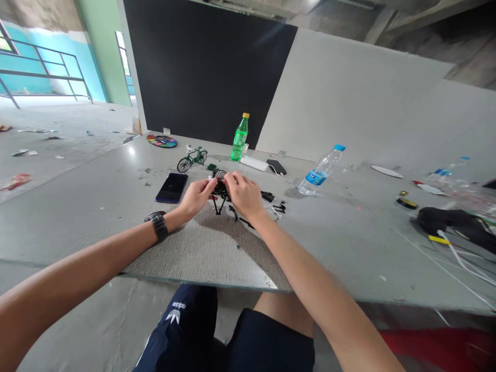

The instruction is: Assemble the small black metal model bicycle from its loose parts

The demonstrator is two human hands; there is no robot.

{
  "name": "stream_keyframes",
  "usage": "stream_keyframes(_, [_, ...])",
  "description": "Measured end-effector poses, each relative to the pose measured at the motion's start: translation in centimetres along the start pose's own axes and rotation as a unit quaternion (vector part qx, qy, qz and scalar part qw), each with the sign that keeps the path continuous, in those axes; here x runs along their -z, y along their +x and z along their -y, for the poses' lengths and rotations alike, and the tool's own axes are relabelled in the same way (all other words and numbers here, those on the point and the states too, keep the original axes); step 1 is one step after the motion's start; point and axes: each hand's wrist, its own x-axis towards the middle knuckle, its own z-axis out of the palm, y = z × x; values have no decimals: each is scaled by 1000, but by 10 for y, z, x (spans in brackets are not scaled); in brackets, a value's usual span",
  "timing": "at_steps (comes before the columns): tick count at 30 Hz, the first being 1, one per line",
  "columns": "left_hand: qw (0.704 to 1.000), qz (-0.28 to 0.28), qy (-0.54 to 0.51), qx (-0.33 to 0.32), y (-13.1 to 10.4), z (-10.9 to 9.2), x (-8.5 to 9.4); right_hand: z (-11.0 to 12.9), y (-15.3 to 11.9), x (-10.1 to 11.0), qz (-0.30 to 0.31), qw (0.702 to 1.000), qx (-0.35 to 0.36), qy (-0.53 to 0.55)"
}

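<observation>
A black model bicycle (pixel 219 201), with a spoked wheel showing at its top, is held between my two hands over the table. My left hand (pixel 197 197) pinches its left side, and my right hand (pixel 245 195) grips it from the right, fingers closed over the upper part. My fingers hide much of the frame. Just right of it and below my right hand lie loose black parts (pixel 279 207), some curved. A finished-looking green model bicycle (pixel 192 158) stands farther back on the left. Close to my left hand rests a dark smartphone (pixel 171 187).
Behind my hands stand a green bottle (pixel 239 138), a white power bank (pixel 253 164) and a dark phone (pixel 276 166). A clear water bottle (pixel 321 170) is to the right. Tape (pixel 406 203) and a black bundle (pixel 445 222) lie far right. A paint palette (pixel 161 141) sits back left.
</observation>
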Motion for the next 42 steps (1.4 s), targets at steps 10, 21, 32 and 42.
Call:
stream_keyframes(10, [1000, -8, -13, 17, -2, -5, -1, -2, -1, 1, -21, 999, 19, 31])
stream_keyframes(21, [1000, -4, 7, 14, 1, -1, 0, 2, -1, 0, -8, 1000, 2, -11])
stream_keyframes(32, [1000, -3, -5, 25, -1, -2, 0, 1, -1, -4, -7, 1000, 0, 4])
stream_keyframes(42, [1000, -5, -16, 20, 0, -2, 1, -2, -2, 0, -19, 1000, 8, 23])
